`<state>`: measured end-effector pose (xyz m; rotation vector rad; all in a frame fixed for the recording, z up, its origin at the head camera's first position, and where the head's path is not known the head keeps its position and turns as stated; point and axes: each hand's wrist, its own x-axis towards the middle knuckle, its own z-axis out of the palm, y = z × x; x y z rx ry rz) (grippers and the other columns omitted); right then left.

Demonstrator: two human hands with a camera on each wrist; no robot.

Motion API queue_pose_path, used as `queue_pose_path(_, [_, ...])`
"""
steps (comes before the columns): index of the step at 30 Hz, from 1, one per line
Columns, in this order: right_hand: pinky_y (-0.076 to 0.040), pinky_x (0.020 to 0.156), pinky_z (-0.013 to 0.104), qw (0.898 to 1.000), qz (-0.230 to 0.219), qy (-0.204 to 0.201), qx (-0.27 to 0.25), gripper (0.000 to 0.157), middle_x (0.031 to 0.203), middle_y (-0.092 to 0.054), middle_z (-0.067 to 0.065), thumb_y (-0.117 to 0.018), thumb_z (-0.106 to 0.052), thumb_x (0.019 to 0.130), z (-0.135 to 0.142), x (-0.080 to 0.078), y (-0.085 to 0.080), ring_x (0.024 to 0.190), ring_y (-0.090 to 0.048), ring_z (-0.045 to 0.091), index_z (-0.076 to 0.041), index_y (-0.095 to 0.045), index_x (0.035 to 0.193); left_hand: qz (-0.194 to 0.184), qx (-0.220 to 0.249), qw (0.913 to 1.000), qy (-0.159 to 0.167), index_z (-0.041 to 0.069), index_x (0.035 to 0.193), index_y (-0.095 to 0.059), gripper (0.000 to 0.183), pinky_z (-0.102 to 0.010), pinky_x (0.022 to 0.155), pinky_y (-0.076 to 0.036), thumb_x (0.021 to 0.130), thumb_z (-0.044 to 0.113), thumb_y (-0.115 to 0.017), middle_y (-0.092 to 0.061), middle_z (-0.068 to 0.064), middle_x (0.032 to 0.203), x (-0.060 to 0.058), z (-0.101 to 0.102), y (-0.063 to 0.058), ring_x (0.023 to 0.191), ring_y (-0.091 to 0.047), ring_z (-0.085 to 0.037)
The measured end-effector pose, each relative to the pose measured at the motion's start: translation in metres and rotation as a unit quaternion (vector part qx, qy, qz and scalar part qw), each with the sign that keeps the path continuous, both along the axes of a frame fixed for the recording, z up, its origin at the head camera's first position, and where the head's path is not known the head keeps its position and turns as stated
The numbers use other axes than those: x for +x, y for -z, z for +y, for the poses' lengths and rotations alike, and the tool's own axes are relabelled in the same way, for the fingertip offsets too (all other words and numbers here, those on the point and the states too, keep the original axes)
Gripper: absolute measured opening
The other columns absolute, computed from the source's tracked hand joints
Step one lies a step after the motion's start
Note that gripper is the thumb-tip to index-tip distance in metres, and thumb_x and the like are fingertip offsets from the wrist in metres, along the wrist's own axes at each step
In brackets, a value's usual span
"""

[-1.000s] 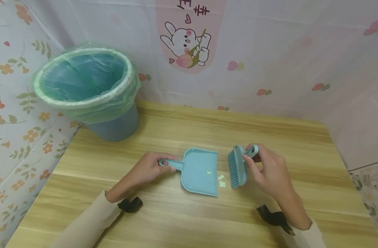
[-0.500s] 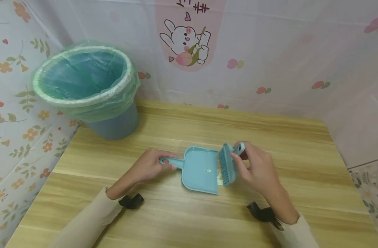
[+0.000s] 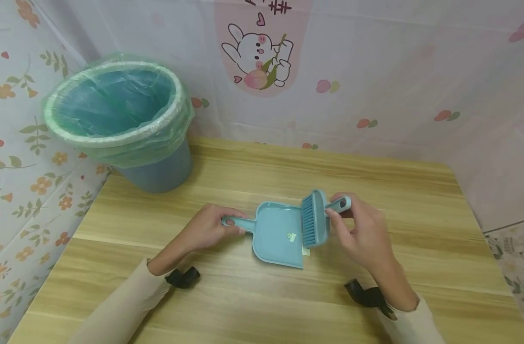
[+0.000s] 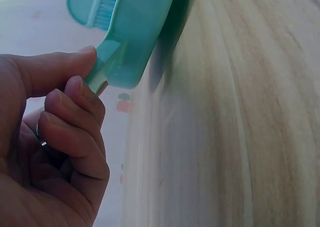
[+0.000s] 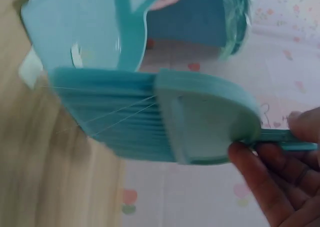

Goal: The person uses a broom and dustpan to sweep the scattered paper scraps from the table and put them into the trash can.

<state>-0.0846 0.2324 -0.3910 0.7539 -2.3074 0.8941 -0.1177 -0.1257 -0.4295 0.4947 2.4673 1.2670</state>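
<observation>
My left hand (image 3: 210, 227) grips the handle of a light blue dustpan (image 3: 276, 243), thumb on one side and curled fingers on the other in the left wrist view. The pan lies on the table with its open edge facing right. Small pale paper scraps (image 3: 291, 237) lie in it near that edge. One more paper piece (image 3: 306, 251) sits on the wood just outside the lip. My right hand (image 3: 367, 229) holds a matching hand brush (image 3: 316, 218) by its handle. The bristles (image 5: 107, 112) point left, beside the upper part of the pan's open edge.
A blue bin (image 3: 158, 167) lined with a green plastic bag stands at the table's back left corner. The wooden table (image 3: 253, 306) ends at a printed cloth (image 3: 373, 71) behind. Black straps (image 3: 182, 277) hang at both wrists.
The brush has moved left to the pan's edge, then slightly back and up. More paper now lies inside the pan, with one piece left outside its lip. The left hand stays nearly still.
</observation>
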Motion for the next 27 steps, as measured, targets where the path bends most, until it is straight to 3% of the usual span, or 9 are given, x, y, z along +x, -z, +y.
queue_pose_path(5, [-0.063, 0.058, 0.039, 0.998, 0.003, 0.009, 0.060, 0.042, 0.091, -0.076, 0.010, -0.058, -0.037, 0.113, 0.005, 0.001, -0.002, 0.070, -0.077, 0.021, 0.004, -0.066, 0.110, 0.000, -0.005, 1.0000, 0.002, 0.009, 0.120, -0.085, 0.028, -0.026, 0.056, -0.035, 0.094, 0.016, -0.087, -0.065, 0.005, 0.078, 0.000, -0.003, -0.005, 0.060, -0.039, -0.011])
queue_pose_path(8, [-0.062, 0.057, 0.041, 0.998, -0.007, 0.004, 0.069, 0.041, 0.090, -0.076, 0.011, -0.058, -0.037, 0.113, 0.005, 0.002, -0.002, 0.069, -0.076, 0.021, 0.004, -0.066, 0.111, 0.005, -0.010, 0.9999, 0.003, 0.009, 0.120, -0.085, 0.028, -0.027, 0.057, -0.037, 0.093, 0.016, -0.087, -0.068, 0.004, 0.083, 0.000, -0.006, -0.009, 0.062, -0.042, -0.012])
queue_pose_path(12, [-0.063, 0.057, 0.041, 0.998, -0.014, 0.004, 0.067, 0.037, 0.090, -0.075, 0.012, -0.061, -0.032, 0.111, 0.003, 0.002, -0.001, 0.070, -0.077, 0.022, 0.004, -0.065, 0.111, 0.012, -0.016, 0.9998, 0.008, 0.008, 0.119, -0.085, 0.027, -0.026, 0.057, -0.035, 0.093, 0.015, -0.087, -0.064, 0.005, 0.077, 0.000, -0.007, -0.013, 0.061, -0.041, -0.011])
queue_pose_path(18, [-0.064, 0.061, 0.037, 0.999, -0.011, -0.002, 0.047, 0.049, 0.095, -0.075, 0.013, -0.055, -0.043, 0.116, -0.004, 0.001, 0.003, 0.074, -0.078, 0.023, 0.005, -0.065, 0.113, 0.029, -0.035, 0.9989, 0.013, 0.007, 0.118, -0.086, 0.027, -0.026, 0.056, -0.036, 0.092, 0.015, -0.088, -0.063, 0.006, 0.074, 0.001, -0.003, -0.018, 0.059, -0.041, -0.010])
queue_pose_path(20, [-0.064, 0.064, 0.033, 0.999, -0.011, -0.005, 0.032, 0.044, 0.097, -0.075, 0.012, -0.059, -0.039, 0.115, -0.007, 0.001, 0.004, 0.075, -0.078, 0.022, 0.005, -0.065, 0.113, 0.033, -0.041, 0.9986, 0.013, 0.007, 0.118, -0.086, 0.028, -0.027, 0.056, -0.037, 0.092, 0.015, -0.088, -0.066, 0.005, 0.077, 0.002, -0.001, -0.019, 0.059, -0.042, -0.010])
queue_pose_path(24, [-0.063, 0.073, 0.025, 1.000, -0.019, -0.014, -0.019, 0.021, 0.100, -0.076, 0.013, -0.074, -0.010, 0.103, -0.011, 0.000, 0.007, 0.078, -0.079, 0.025, 0.006, -0.066, 0.113, 0.036, -0.044, 0.9983, 0.013, 0.007, 0.119, -0.086, 0.028, -0.027, 0.056, -0.037, 0.091, 0.015, -0.087, -0.066, 0.004, 0.077, 0.002, 0.000, -0.021, 0.058, -0.042, -0.010])
queue_pose_path(27, [-0.061, 0.077, 0.021, 0.999, -0.026, -0.009, -0.036, 0.025, 0.101, -0.077, 0.014, -0.077, 0.001, 0.093, -0.009, 0.000, 0.005, 0.078, -0.079, 0.026, 0.008, -0.067, 0.114, 0.036, -0.045, 0.9983, 0.015, 0.007, 0.119, -0.086, 0.028, -0.027, 0.055, -0.036, 0.091, 0.014, -0.088, -0.063, 0.004, 0.073, 0.002, 0.001, -0.022, 0.057, -0.041, -0.009])
